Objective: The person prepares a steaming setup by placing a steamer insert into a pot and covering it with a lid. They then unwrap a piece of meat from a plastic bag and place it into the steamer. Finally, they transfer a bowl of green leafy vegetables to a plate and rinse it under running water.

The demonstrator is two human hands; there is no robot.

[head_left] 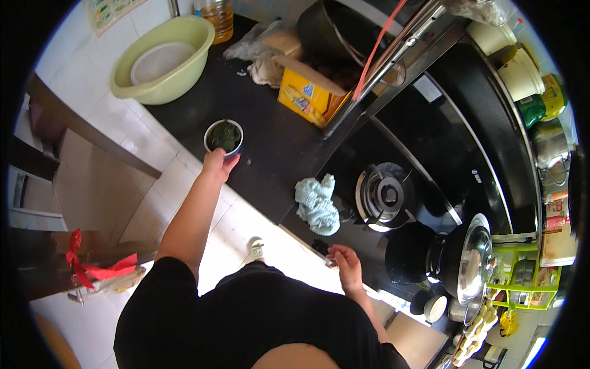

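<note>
On the black counter (270, 166), left hand (219, 163) was clamped on the near side of a bowl (239, 149) of dark green stuff (224, 133); right hand (348, 267) near the front edge, grip unclear. Pale green basin (178, 87) held a whitish smaller basin (161, 64); yellow box (301, 98) stood open.

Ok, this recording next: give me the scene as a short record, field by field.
Left hand: grips the near side of a bowl
Bowl contents: dark green
Right hand: at the counter's near edge; holding unclear
Between hands and burner: crumpled light-blue cloth
Far left: pale green basin
Far side: yellow box
</note>
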